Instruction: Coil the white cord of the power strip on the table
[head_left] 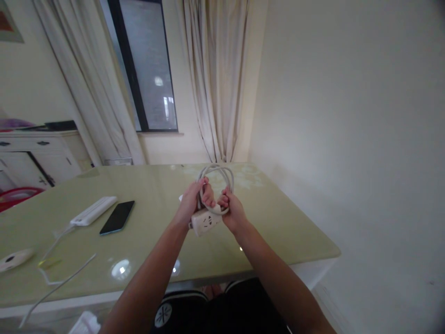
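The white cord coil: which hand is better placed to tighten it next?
Probably the right hand: its fingers pinch the cord coil just above the power strip, while the left hand seems occupied steadying strip and coil together.

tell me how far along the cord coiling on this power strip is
Done: the cord sits in loops above the power strip. In hand: left hand and right hand grip loops and strip. Left: securing the coil, probably; a second strip lies on the table with its lead loose.
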`<state>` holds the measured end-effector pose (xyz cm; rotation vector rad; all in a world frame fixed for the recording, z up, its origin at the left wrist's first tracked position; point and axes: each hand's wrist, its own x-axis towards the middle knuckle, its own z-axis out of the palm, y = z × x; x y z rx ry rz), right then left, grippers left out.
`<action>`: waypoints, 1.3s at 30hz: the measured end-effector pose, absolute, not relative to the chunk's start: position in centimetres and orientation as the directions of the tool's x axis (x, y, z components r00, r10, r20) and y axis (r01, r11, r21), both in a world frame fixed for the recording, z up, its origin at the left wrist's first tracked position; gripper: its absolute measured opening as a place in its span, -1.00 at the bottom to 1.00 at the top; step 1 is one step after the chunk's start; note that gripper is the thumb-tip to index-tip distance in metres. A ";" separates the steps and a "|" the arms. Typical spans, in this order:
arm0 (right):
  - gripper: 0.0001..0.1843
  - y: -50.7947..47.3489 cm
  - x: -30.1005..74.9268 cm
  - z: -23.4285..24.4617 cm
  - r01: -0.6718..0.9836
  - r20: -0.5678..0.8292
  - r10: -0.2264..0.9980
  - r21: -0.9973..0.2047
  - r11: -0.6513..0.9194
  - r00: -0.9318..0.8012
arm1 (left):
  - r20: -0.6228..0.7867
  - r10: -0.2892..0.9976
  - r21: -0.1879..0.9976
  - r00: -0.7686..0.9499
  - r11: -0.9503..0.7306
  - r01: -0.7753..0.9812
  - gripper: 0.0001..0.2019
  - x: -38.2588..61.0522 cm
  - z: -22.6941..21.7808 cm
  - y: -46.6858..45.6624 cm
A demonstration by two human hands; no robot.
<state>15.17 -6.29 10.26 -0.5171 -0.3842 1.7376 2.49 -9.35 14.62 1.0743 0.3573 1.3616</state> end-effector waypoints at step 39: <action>-0.80 0.1 17.9 13.5 -0.628 -0.080 0.996 -0.773 -0.087 -0.038 | 0.011 0.949 0.557 0.316 0.257 -0.790 -0.55 -0.5 7.8 -6.9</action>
